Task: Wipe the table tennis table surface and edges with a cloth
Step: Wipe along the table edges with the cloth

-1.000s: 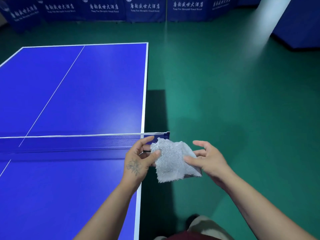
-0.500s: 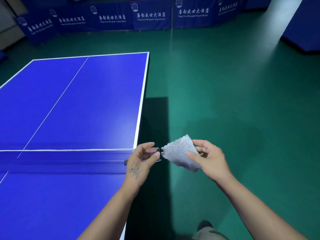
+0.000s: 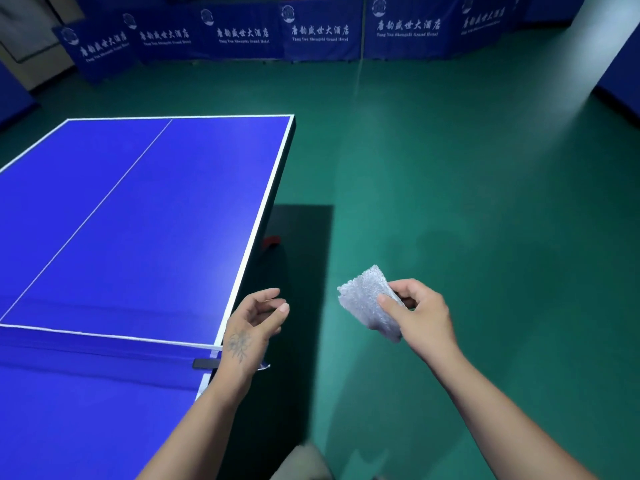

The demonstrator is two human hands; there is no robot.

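The small pale grey fluffy microfibre cloth (image 3: 369, 301) is folded into a wad and held in the air off the table's right side, over the green floor, well apart from the playing surface. It looks light, soft and limp, so it should drape and bunch under any pressure (a flat palm behind it would likely spread it better than a fingertip hold). The right hand (image 3: 420, 315) pinches it between thumb and curled fingers at its right edge, leaving the fluffy bulk free toward the table. The left hand (image 3: 256, 318) hangs loosely curled and holds nothing, just beside the white-edged blue table tennis table (image 3: 258, 216) near the dark blue net (image 3: 104, 355). Wiping appears not yet begun here.
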